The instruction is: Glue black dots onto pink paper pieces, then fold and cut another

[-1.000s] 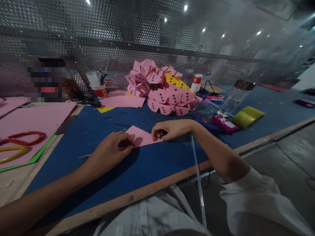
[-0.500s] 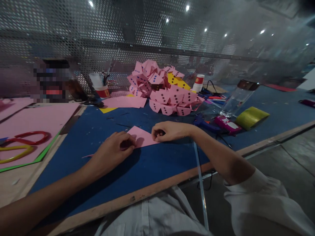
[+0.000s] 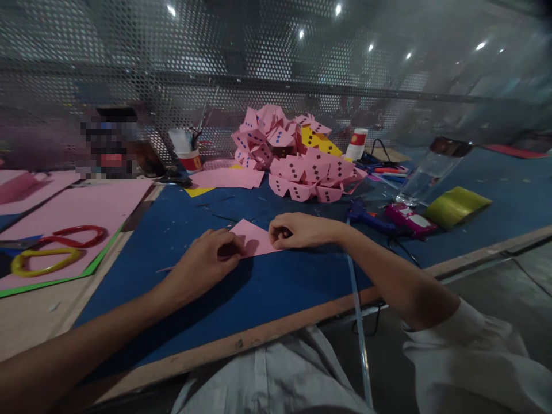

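A piece of pink paper (image 3: 255,240) with a pointed top and a straight lower edge, apparently folded, lies on the blue table mat (image 3: 267,299). My left hand (image 3: 215,253) is closed at its left corner, thumb and fingertips curled onto the paper. At the right corner, my right hand (image 3: 297,231) pinches the paper with curled fingers. Both hands rest low on the mat, and the fingertips partly cover the corners. Under my left wrist a thin pink strip (image 3: 164,269) sticks out. Behind the hands sit pink folded paper shapes (image 3: 308,172) with dark diamond marks.
Scissors (image 3: 47,261) with red and yellow handles lie on pink sheets at left. A paper cup (image 3: 190,160) holds tools at the back. To the right are a blue glue gun (image 3: 368,218), a magenta device (image 3: 407,219), a yellow roll (image 3: 459,207) and a clear bottle (image 3: 431,169).
The whole view has shifted slightly, so things appear farther right. Both hands keep their grip at the corners of the pink paper, with little visible motion.
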{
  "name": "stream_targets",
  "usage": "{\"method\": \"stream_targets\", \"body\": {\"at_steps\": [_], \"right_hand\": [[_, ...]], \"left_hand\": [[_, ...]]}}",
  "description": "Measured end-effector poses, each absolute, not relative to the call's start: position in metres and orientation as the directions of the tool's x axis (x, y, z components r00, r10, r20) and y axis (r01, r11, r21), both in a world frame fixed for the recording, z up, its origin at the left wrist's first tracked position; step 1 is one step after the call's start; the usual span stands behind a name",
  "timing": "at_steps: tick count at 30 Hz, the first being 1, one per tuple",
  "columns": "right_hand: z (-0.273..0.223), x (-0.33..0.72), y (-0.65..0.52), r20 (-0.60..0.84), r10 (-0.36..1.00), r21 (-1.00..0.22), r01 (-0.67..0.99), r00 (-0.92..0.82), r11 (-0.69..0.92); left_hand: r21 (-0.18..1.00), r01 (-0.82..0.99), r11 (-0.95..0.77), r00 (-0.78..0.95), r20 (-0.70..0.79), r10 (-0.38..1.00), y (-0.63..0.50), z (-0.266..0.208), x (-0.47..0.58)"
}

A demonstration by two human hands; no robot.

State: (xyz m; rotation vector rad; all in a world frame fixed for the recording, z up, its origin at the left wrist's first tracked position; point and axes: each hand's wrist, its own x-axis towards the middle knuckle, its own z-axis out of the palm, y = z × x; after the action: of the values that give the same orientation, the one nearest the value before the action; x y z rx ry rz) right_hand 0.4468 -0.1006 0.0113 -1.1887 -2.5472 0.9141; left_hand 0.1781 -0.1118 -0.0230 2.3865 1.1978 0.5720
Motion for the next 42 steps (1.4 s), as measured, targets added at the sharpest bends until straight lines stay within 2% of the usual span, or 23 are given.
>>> {"method": "stream_targets", "body": {"at_steps": [12, 27, 42], "right_hand": [[0.014, 0.447, -0.101, -0.091, 0.740, -0.598, 0.630, -0.667, 0.495], [0.012, 0.448, -0.102, -0.098, 0.748, -0.617, 0.630, -0.656, 0.472], [0.015, 0.446, -0.103, -0.111, 0.750, -0.614, 0.638, -0.652, 0.464]], "left_hand": [[0.609, 0.608, -0.508, 0.558, 0.127, 0.820, -0.112, -0.016, 0.174], [0.549, 0.642, -0.536, 0.543, 0.169, 0.823, -0.108, -0.018, 0.159], [0.632, 0.613, -0.474, 0.537, 0.107, 0.837, -0.109, -0.011, 0.158]]}}
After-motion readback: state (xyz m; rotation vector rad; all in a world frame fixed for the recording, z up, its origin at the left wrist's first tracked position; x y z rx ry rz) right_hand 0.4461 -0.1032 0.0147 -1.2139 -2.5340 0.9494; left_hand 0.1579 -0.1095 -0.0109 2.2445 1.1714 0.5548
